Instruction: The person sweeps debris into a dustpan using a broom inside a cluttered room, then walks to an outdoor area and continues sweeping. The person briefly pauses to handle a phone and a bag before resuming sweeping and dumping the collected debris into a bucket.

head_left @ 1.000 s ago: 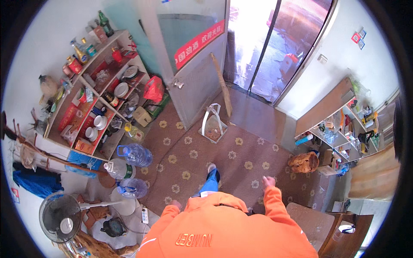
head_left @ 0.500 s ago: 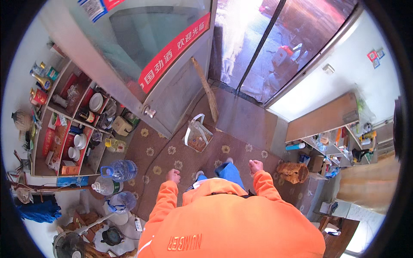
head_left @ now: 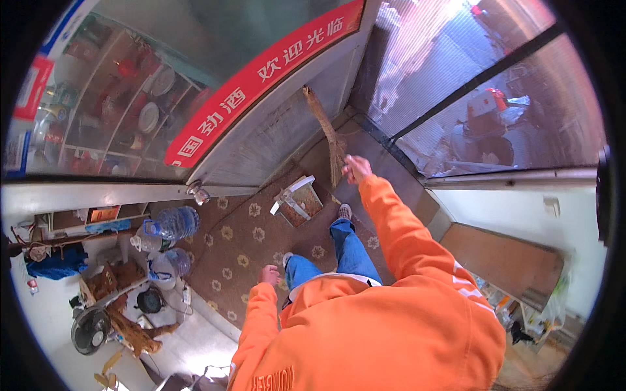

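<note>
My right hand [head_left: 357, 169] is stretched out ahead, its fingers partly curled and slightly apart, with nothing seen in it. In the picture it lies just beside the brush end of a straw broom [head_left: 334, 153]; I see no grip on the broom. The broom leans upright against the door [head_left: 261, 143]. My left hand [head_left: 269, 274] hangs low by my left side, loosely open and holding nothing. Between the door and my feet stands a white-handled dustpan or scoop-like bin [head_left: 300, 201] with some debris in it.
At the left are a metal door knob [head_left: 197, 192], large plastic water bottles [head_left: 171, 223], a fan [head_left: 91, 331] and a shelf unit, partly seen through the door glass. A ribbed clear curtain [head_left: 430, 78] hangs in the doorway ahead. A brown-topped cabinet [head_left: 502, 260] stands at the right.
I have moved forward toward the door, and the view has turned. My right arm has extended forward toward the broom. My left hand stays low at my side, its fingers looser.
</note>
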A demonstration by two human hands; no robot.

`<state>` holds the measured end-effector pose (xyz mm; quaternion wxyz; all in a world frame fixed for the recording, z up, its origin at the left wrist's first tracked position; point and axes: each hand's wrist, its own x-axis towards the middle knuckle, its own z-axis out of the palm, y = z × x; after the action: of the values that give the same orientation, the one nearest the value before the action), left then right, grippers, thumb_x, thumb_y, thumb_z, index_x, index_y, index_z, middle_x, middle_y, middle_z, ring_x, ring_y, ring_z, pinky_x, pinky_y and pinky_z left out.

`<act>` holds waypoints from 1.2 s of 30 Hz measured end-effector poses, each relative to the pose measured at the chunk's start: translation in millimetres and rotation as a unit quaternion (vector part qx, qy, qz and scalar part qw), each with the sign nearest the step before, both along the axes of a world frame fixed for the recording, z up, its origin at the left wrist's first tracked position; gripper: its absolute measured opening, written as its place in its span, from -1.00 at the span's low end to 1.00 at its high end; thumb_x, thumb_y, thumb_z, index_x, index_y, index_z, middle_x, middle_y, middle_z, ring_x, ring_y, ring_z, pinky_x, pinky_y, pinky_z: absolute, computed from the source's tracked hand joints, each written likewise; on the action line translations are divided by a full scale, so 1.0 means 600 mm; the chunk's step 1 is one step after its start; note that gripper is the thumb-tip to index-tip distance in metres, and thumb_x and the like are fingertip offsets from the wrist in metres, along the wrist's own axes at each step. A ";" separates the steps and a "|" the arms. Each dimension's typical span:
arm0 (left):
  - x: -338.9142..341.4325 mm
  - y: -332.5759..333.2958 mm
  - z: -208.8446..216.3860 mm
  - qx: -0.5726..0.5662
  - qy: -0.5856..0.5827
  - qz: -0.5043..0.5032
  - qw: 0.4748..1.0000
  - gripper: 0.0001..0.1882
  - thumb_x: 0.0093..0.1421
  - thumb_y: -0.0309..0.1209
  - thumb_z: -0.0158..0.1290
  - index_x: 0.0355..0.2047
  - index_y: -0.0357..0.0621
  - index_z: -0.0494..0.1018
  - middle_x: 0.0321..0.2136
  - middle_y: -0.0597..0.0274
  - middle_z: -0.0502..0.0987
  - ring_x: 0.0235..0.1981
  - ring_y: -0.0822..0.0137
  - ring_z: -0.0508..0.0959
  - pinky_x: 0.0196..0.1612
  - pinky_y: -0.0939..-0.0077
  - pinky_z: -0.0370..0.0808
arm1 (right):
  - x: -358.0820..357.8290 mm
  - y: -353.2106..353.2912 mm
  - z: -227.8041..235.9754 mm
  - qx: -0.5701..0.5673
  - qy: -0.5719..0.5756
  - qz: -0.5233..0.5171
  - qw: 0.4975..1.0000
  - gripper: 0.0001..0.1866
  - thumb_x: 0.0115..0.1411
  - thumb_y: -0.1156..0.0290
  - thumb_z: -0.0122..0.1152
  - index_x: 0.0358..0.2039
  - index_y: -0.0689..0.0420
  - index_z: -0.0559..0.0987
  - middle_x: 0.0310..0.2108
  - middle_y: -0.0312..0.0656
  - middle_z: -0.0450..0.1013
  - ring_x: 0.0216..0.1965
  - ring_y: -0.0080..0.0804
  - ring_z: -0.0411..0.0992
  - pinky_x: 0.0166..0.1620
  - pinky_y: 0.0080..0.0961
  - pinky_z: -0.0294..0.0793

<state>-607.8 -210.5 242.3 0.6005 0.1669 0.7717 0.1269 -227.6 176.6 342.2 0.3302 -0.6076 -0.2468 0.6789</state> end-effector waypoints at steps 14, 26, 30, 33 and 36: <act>0.180 0.169 -0.121 0.143 0.218 -0.179 0.949 -0.64 0.13 -0.42 0.05 -0.03 -0.17 0.45 -0.31 0.14 0.62 -0.44 0.31 0.62 -0.41 0.41 0.56 | -0.079 0.390 -0.132 -0.144 0.241 -0.101 0.955 -0.09 0.25 -0.25 -0.06 0.33 0.14 -0.07 0.18 0.40 0.16 0.12 0.25 0.33 0.06 -0.13 0.51; 0.195 0.412 -0.267 0.012 -0.082 0.311 0.947 -0.25 0.16 -0.52 0.11 0.31 -0.12 0.01 0.10 0.11 0.34 -0.08 0.20 0.50 -0.11 0.13 0.54 | -0.003 0.283 -0.154 -0.071 0.362 -0.217 0.904 -0.58 0.33 0.29 0.03 0.12 0.23 0.31 0.18 0.09 0.23 0.15 0.12 0.27 0.20 -0.01 0.39; 0.219 0.446 -0.265 0.084 -0.082 0.399 0.909 -0.66 0.11 -0.55 0.13 -0.13 -0.09 0.29 -0.15 0.23 0.40 -0.14 0.26 0.49 -0.10 0.13 0.51 | 0.134 0.110 -0.115 0.089 0.128 0.006 0.988 -0.61 0.33 0.35 0.00 0.15 0.13 0.35 0.14 0.02 0.31 0.13 -0.06 0.34 0.18 -0.13 0.41; 0.210 0.440 -0.324 0.106 -0.062 0.415 0.901 -0.73 0.09 -0.55 0.15 -0.21 -0.16 0.34 -0.27 0.22 0.48 -0.21 0.28 0.52 -0.07 0.17 0.52 | 0.220 0.027 -0.051 -0.172 0.316 -0.095 0.928 -0.46 0.27 0.26 0.10 0.25 0.00 0.26 0.14 0.07 0.31 0.02 -0.14 0.45 -0.03 -0.30 0.55; 0.205 0.433 -0.368 0.101 -0.058 0.405 0.907 -0.77 0.09 -0.55 0.17 -0.29 -0.22 0.35 -0.34 0.20 0.48 -0.31 0.29 0.53 -0.18 0.23 0.58 | 0.260 -0.035 -0.002 -0.226 0.096 0.033 0.969 -0.29 0.27 0.29 0.08 0.38 -0.06 0.05 0.11 0.03 0.35 -0.09 -0.22 0.50 -0.17 -0.39 0.58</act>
<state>-484.9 49.2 21.2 0.5212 -0.1077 0.7200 0.4453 -71.8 155.4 341.0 0.1837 -0.5901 -0.0744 0.7826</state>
